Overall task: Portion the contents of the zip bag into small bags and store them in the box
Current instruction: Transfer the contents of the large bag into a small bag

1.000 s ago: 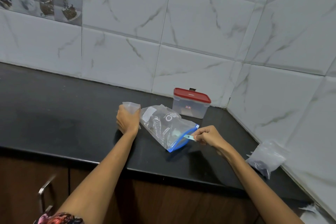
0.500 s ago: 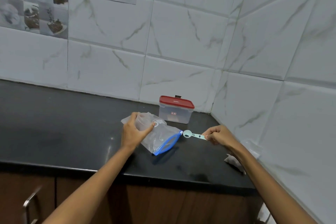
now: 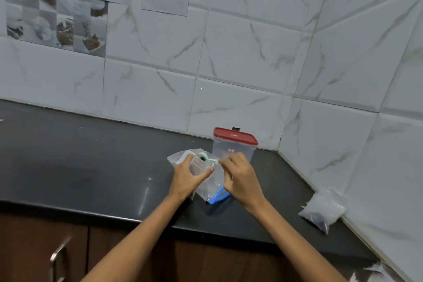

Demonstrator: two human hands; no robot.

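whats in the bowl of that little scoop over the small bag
The scoop, pinched by the right hand, carries something dark in its bowl above the small bag held by the left hand. What that material is cannot be told.

Clear zip bag [image 3: 214, 186] with a blue zipper strip, lying crumpled on the black counter, zipper end toward the counter's front edge. Small clear bag [image 3: 198, 166] held open just above it, mouth up, something dark inside. Pale green spoon [image 3: 206, 158] tipped over that mouth with a dark scoopful. Clear box [image 3: 233, 149] with red lid on, standing upright right behind, near the wall.
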